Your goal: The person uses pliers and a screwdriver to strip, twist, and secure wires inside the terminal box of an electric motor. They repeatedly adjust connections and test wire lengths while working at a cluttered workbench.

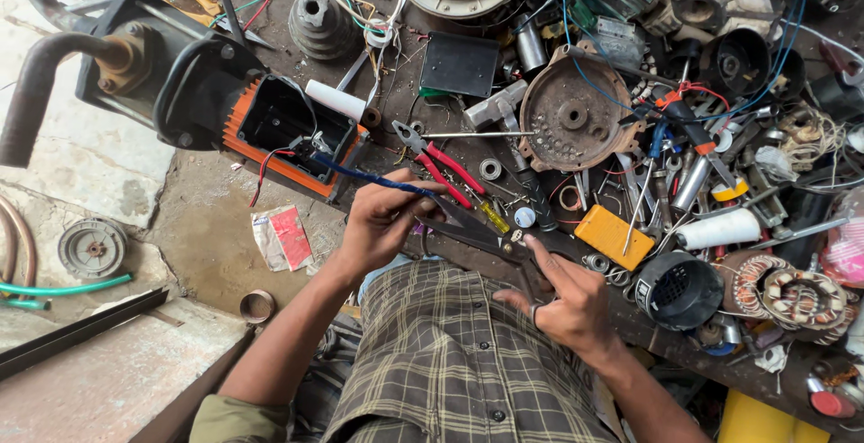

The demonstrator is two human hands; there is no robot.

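Note:
My left hand (382, 223) pinches a blue sleeved wire (360, 173) that runs up-left into the open terminal box (292, 124) of an orange and black motor (216, 92). My right hand (558, 304) grips large dark scissors (481, 232). Their blades point left and reach the fingers of my left hand, close to the wire's end. Red and black wires hang out of the box. My plaid-shirted body fills the lower middle.
Red-handled pliers (441, 164), a yellow screwdriver (493, 216), a rusty round motor cover (573, 119), a yellow block (615, 236), a white spool (720, 227), copper stator windings (792, 295) and several tools crowd the bench on the right. A pulley (92, 247) lies on the floor at left.

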